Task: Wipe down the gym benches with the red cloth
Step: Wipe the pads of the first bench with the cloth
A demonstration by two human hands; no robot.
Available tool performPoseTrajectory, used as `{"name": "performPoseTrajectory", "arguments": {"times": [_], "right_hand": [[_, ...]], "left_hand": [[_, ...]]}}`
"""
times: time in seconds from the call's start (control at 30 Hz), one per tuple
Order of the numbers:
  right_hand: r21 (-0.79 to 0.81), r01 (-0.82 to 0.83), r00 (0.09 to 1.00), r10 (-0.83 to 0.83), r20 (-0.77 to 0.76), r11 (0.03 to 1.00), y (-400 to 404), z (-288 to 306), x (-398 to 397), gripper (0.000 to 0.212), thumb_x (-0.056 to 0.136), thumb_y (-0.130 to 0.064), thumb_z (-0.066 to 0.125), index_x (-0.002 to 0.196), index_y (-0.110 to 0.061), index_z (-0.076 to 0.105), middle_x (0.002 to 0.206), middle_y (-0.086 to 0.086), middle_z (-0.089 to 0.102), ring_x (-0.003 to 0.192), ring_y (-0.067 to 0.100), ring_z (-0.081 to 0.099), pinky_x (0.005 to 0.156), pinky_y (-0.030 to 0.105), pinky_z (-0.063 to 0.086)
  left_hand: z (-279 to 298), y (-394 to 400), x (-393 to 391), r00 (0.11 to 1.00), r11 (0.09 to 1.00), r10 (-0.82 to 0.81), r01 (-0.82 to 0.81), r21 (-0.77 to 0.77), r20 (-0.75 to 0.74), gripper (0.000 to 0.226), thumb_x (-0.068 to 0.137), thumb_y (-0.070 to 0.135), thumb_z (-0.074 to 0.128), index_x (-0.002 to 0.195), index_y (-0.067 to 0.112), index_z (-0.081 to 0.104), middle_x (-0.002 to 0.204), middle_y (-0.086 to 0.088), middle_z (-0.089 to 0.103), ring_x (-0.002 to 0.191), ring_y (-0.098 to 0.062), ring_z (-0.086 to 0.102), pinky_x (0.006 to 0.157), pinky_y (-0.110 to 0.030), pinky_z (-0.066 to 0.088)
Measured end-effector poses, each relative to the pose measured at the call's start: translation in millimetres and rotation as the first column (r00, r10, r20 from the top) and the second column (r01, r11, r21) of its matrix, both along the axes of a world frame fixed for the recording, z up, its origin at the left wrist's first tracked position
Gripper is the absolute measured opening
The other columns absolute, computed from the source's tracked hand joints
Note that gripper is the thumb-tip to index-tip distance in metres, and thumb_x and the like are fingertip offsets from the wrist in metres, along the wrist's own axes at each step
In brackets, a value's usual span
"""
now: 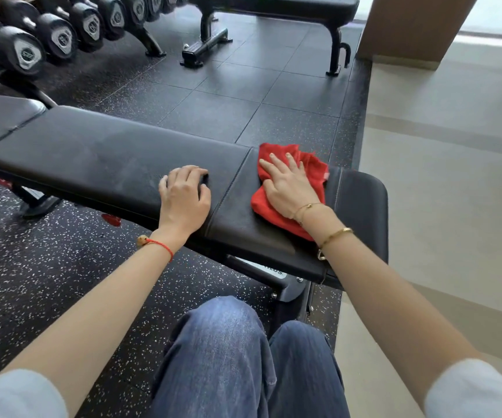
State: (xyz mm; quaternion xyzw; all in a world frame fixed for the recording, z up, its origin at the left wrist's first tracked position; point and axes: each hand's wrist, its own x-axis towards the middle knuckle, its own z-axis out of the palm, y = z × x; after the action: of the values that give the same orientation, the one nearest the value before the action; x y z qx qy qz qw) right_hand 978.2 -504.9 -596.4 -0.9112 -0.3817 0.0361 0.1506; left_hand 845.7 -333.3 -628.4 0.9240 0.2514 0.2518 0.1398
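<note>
Red cloth (292, 188) under flat right hand (289, 188), left hand (183, 197) curled on black bench (93, 158), speckled rubber floor (32, 267)

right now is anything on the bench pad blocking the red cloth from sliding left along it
Yes: the left hand rests on the near bench just left of the red cloth, which lies under the flat right hand. Beyond that hand the pad looks bare.
</note>
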Motion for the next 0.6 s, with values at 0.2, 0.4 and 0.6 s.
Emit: {"name": "performPoseTrajectory", "arguments": {"times": [0.2,0.4,0.6], "right_hand": [[0.054,-0.198,0.980,0.199,-0.006,0.979,-14.8,-4.9,-47.6,0.055,0.096,-0.025,0.040,0.149,-0.027,0.030,0.160,-0.004,0.019,0.150,0.026,0.003,0.121,0.045,-0.001],[0.102,-0.078,0.997,0.079,-0.003,0.992,-87.8,-7.3,-41.4,0.053,0.095,-0.022,0.043,0.147,-0.029,0.035,0.159,-0.007,0.022,0.150,0.023,0.006,0.122,0.042,0.000],[0.064,0.124,0.991,-0.121,-0.048,0.990,-76.7,-0.1,10.6,0.050,0.098,-0.024,0.036,0.148,-0.025,0.032,0.160,-0.003,0.019,0.149,0.027,0.002,0.121,0.046,-0.002]], "left_hand": [[-1.2,1.5,-0.6,1.000,1.000,0.007,-0.007,-0.005,0.017,0.034,0.088,0.020,0.048,0.119,0.019,0.063,0.127,-0.001,0.060,0.124,-0.023,0.048,0.111,-0.047,0.027],[-2.4,2.4,-1.6,0.999,1.000,-0.006,0.007,-0.015,0.035,0.035,0.089,0.022,0.045,0.119,0.021,0.063,0.127,0.001,0.061,0.123,-0.021,0.048,0.113,-0.048,0.027],[1.1,-5.0,-1.2,0.999,1.000,0.023,-0.023,-0.009,0.023,0.032,0.090,0.018,0.050,0.119,0.018,0.062,0.128,0.000,0.060,0.123,-0.024,0.048,0.114,-0.047,0.026]]}}
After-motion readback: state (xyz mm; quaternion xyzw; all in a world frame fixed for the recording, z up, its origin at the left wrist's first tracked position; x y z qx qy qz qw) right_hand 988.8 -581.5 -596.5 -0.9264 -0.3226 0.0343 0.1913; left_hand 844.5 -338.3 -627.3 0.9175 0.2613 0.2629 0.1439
